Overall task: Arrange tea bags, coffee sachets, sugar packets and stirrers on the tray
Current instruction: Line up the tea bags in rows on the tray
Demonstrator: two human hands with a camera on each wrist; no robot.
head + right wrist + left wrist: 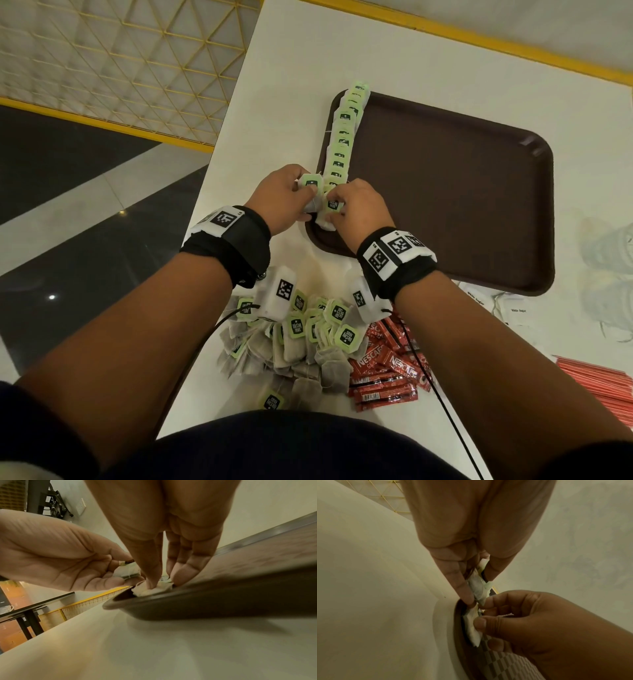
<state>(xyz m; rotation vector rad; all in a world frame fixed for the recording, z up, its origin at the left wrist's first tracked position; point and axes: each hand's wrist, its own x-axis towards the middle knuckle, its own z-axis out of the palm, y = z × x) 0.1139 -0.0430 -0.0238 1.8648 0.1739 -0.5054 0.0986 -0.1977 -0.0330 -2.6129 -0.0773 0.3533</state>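
Item, row of tea bags (344, 137): overlapped along the left edge of the brown tray (479, 192), running from the far corner to the near one, green tags up. My right hand (356, 212) presses the newest tea bag (331, 209) down at the near end of that row, thumb and fingertips pinned on its paper. My left hand (286, 195) sits just beside, pinching a small stack of spare bags (310, 185), ready to feed the next one.

Item, unsorted stock on the table (376, 51): heap of loose tea bags (301, 339), red coffee sachets (387, 373) next to it, white sugar packets (507, 305) and red stirrers (596, 380) to the right; none of these on the tray yet.

Risks, as I judge them: the row is light and leans on the rim, so a nudge from my lifting fingers could fan it out. The near corner is almost full; one more bag may ride over the edge. Strings may snag and drag neighbours. My stack could slip and scatter
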